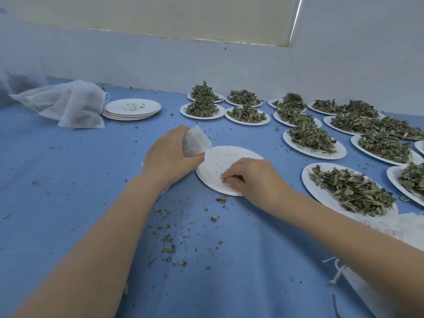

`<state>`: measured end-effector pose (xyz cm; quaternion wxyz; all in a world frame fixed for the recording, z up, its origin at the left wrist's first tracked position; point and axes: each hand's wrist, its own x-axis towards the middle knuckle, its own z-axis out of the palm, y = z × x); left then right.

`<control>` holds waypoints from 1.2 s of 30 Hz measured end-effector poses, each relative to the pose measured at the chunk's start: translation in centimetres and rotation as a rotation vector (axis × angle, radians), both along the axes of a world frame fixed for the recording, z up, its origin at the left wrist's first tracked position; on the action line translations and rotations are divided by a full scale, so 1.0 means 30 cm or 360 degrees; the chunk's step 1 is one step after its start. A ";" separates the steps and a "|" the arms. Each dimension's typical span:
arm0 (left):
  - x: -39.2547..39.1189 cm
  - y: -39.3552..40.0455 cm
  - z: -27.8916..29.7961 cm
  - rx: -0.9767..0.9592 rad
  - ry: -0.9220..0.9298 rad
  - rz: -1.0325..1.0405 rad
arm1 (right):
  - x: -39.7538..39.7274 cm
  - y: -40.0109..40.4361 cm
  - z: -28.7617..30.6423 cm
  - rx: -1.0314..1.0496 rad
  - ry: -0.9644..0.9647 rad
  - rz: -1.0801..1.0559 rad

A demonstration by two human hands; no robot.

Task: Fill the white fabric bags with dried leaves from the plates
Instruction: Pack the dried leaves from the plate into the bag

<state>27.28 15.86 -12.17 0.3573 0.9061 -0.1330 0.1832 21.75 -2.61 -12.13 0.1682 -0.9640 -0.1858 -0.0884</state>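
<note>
My left hand (171, 154) grips a small white fabric bag (195, 142), held upright just left of a white paper plate (220, 161) that carries only leaf crumbs. My right hand (250, 177) rests on the near side of that plate, its curled fingertips pinching a few dried leaf bits (226, 176). Several plates heaped with dried green leaves (351, 191) lie to the right and at the back.
A pile of filled white bags (68, 104) lies at the back left beside a stack of used plates (133, 109). More white bags with strings (394, 228) lie at the right edge. Leaf crumbs (169, 244) litter the blue tablecloth. A wall runs behind the table.
</note>
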 end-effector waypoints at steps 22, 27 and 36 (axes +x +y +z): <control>-0.032 -0.034 0.007 -0.0714 0.0037 -0.0288 | 0.108 0.069 0.235 0.0413 0.0145 0.0369; -0.033 -0.032 0.019 -0.0790 0.0022 -0.0268 | 0.122 0.072 0.239 0.0533 0.0017 0.0236; -0.023 -0.048 -0.005 -0.0550 -0.0095 -0.0219 | 0.128 0.147 0.220 -0.0082 -0.0060 0.0163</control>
